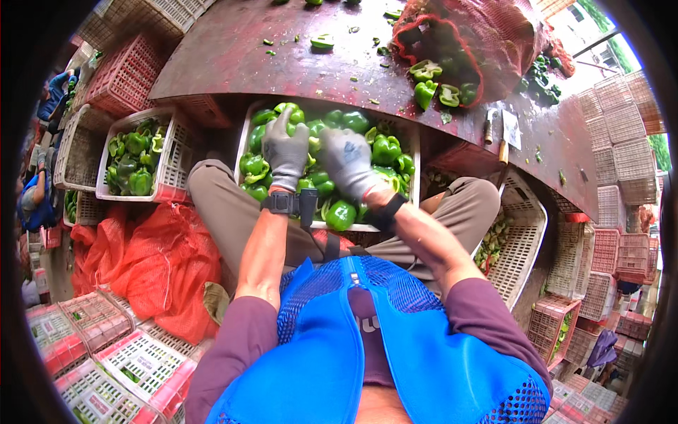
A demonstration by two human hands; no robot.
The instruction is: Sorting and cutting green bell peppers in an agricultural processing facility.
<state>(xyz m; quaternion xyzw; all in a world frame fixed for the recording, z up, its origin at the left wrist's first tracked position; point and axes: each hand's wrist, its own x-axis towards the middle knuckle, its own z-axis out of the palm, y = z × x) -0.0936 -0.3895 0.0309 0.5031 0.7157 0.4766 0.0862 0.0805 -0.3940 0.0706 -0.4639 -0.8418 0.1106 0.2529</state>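
Observation:
A pale plastic crate [416, 159] full of green bell peppers [340, 215] stands between my knees, at the table's near edge. Both my hands wear grey gloves and are over its contents. My left hand [286, 148] is at the crate's left side, its fingers closed on a green bell pepper [294, 113] near the far rim. Beside it, my right hand [345, 157] is smeared by motion above the peppers, and its fingers are too unclear to read. A black strap sits on each wrist.
The dark red table [247, 56] bears pepper scraps, a red mesh sack [487, 42] spilling peppers, and a knife [504, 145]. At left are another pepper crate [164, 177] and orange-red mesh bags [166, 268]. A crate [519, 244] with scraps stands at right.

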